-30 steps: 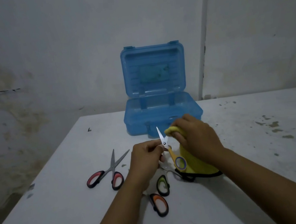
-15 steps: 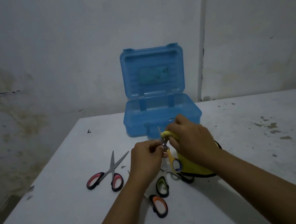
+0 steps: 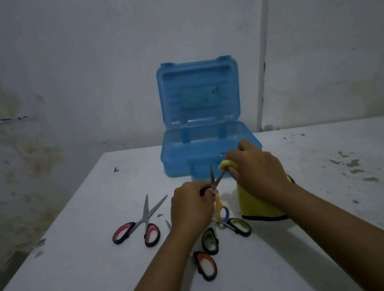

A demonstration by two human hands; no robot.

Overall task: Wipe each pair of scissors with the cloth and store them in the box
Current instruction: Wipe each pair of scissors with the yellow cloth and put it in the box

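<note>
My left hand (image 3: 191,206) grips a small pair of yellow-handled scissors (image 3: 221,209) by one handle, blades spread and pointing up. My right hand (image 3: 257,173) pinches a fold of the yellow cloth (image 3: 254,204) around the tip of the right blade; the rest of the cloth hangs down to the table. The open blue box (image 3: 209,152) stands just behind, lid upright. On the table lie red-handled scissors (image 3: 138,228), green-handled scissors (image 3: 238,227) and orange-handled scissors (image 3: 205,265), the last two partly hidden by my left arm.
The white table (image 3: 80,274) has dark stains at the right. A stained wall rises close behind the box, with a thin white pipe (image 3: 261,65) running down it.
My right hand slid the cloth down toward the pivot of the scissors, then back up along the right blade to its tip. The blades are now spread wider.
</note>
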